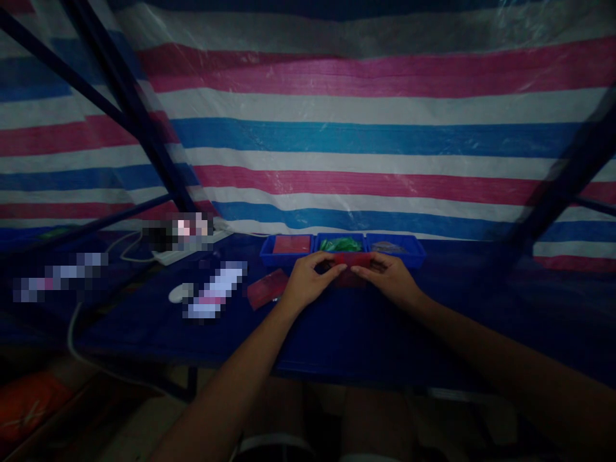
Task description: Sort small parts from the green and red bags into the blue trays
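Both of my hands meet over a flat dark red piece (353, 260) lying on the blue table (366, 333), just in front of the bins. My left hand (308, 279) pinches its left end with curled fingers. My right hand (387, 276) grips its right end the same way. Behind the hands stand three small blue bins: the left bin (267, 256) holds red pieces, the middle bin (341, 244) holds something green, and the right bin (414, 256) holds greyish items. A second red piece (267, 289) lies flat to the left of my left hand.
A white power strip (185, 251) with a cable runs along the back left. A small white round object (177, 293) lies left of the loose red piece. Dark metal frame bars (129, 109) slope down at left and right. A striped tarp (385, 135) hangs behind the table.
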Available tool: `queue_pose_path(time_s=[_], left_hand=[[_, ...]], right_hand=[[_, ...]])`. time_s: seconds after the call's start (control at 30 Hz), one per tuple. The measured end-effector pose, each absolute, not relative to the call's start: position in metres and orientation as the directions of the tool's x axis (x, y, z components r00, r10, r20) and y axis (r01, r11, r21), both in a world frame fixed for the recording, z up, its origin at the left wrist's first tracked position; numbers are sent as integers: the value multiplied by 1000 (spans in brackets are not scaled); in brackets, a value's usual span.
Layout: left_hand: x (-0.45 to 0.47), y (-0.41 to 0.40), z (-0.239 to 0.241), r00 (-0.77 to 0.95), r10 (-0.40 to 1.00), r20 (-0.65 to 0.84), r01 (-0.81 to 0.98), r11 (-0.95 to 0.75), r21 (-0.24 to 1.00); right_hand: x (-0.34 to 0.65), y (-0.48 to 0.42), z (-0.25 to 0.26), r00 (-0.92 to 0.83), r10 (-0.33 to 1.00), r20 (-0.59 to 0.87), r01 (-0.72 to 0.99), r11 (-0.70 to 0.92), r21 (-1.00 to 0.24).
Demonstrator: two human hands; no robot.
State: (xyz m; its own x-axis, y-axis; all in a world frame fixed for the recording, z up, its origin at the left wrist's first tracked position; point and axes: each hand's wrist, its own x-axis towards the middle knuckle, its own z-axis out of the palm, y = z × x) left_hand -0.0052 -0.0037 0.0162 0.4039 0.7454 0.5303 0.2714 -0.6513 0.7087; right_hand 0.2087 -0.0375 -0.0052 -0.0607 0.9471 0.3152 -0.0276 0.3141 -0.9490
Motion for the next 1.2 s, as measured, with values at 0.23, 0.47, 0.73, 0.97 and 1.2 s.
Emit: queue_pose_path(time_s=[0.23, 0.47, 0.73, 0.97, 1.2], left_hand=[[-5, 3, 9, 362, 770, 526, 224, -620, 752], [-4, -8, 12, 531, 679, 507, 240, -695, 678], [-5, -11, 18, 484, 683, 547, 322, -720, 614], [-8, -5, 12, 385, 775, 501, 415, -630, 656], [-8, -6, 9, 480, 778, 406, 418, -610, 673]], right_hand=[[217, -28, -13, 32, 935, 352, 21, 352, -936], [215, -32, -8, 45, 923, 381, 57, 379, -924], [205, -46, 5, -90, 924, 371, 64, 377, -924], [211, -38, -2, 44, 921, 387, 66, 383, -921], [211, -35, -5, 43, 890, 455, 92, 449, -889]])
